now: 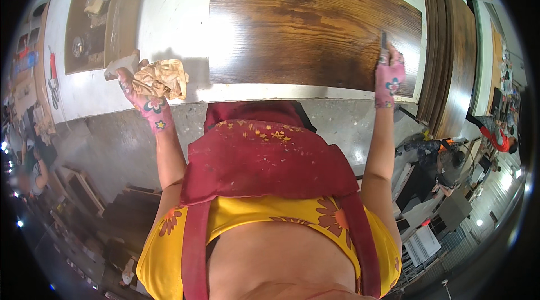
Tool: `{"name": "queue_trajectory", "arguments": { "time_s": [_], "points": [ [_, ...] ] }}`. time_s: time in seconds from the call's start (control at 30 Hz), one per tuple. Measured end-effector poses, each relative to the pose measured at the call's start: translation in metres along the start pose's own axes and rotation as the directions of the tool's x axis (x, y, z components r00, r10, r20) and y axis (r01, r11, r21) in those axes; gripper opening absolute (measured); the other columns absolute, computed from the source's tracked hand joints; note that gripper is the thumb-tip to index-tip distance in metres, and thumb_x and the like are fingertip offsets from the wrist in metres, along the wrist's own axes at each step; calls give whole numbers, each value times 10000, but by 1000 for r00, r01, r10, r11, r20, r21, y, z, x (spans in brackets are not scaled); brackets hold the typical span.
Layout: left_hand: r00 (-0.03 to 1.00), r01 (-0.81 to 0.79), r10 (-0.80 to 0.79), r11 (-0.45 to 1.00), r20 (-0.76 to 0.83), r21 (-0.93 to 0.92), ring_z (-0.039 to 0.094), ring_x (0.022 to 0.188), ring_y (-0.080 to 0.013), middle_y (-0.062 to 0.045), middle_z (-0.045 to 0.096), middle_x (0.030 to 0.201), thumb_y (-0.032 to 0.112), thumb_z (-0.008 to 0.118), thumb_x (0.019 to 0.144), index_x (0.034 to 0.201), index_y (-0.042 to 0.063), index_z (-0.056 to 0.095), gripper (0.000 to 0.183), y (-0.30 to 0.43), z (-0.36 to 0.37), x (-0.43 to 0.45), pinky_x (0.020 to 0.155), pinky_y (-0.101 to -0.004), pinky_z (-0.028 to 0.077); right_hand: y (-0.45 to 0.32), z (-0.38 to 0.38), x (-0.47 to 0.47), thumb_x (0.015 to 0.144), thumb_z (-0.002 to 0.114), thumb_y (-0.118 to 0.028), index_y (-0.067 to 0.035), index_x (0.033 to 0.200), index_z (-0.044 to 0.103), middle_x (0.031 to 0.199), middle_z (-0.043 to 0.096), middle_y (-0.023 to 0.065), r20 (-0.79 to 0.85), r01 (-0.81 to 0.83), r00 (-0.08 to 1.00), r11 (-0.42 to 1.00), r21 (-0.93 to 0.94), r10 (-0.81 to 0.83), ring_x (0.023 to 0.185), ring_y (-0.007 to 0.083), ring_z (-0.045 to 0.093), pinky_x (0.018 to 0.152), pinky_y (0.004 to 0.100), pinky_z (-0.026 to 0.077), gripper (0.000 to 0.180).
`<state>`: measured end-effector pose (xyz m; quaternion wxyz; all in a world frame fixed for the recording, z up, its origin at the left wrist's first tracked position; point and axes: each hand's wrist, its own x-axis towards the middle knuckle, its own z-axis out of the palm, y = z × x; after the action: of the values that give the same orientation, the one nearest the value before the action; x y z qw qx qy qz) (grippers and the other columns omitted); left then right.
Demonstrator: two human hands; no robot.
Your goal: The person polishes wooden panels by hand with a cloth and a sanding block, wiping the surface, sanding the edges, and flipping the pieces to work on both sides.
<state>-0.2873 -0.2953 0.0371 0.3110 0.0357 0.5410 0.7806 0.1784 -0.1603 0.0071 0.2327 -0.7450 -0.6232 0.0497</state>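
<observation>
A dark brown wood-grain panel (312,25) lies flat on the white worktable before me. My left hand (147,99), in a pink flowered glove, is at the table's front edge, left of the panel. It holds a crumpled tan cloth (162,78) and a pale block-like piece (121,68) whose kind I cannot tell. My right hand (389,76), gloved alike, is over the panel's right end. In its fingers is a narrow hand tool (383,40) with a dark tip pointing away from me; the hand hides its rear part.
A stack of dark wood panels (451,59) stands right of the table. At the left, an open tray (122,13) holds a plastic bag and small items. Red-handled cutters (52,72) lie near the left edge. People (449,160) are farther off at both sides.
</observation>
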Motion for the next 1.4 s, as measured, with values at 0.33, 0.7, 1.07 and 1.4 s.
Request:
{"name": "queue_trajectory", "arguments": {
  "time_s": [0.33,0.7,1.07,1.4],
  "points": [
    [998,57,-57,994,-2,92,559,938,-192,-157,536,1249,451,464,966,1298,30,413,539,-1,-6,0,744,-373,575,-76,-11,-62,780,620,-46,-242,1058,698,776,573,34,434,663,485,642,385,-760,757,225,576,645,362,477,349],
    [1000,17,-20,992,23,127,547,951,-212,-174,531,1267,453,468,964,1302,60,402,522,-5,-10,4,753,-387,562,-68,-2,-48,797,570,66,-140,1092,682,801,555,46,520,194,599,740,644,-609,747,229,549,655,326,443,377],
    [998,49,-51,997,32,64,572,923,-194,-141,574,1200,454,520,940,1285,68,432,525,-8,-13,6,762,-377,558,-75,-8,-47,839,608,-88,-294,1101,682,860,584,58,487,634,335,575,517,-807,816,241,572,708,361,476,342],
    [995,-98,98,994,-22,-37,639,827,-203,-185,629,1087,395,586,918,1293,29,411,552,-9,-15,5,704,-381,579,-48,58,39,888,609,-108,-173,1141,661,840,623,52,209,157,950,933,324,-233,707,157,568,623,296,495,266]
  ]
}}
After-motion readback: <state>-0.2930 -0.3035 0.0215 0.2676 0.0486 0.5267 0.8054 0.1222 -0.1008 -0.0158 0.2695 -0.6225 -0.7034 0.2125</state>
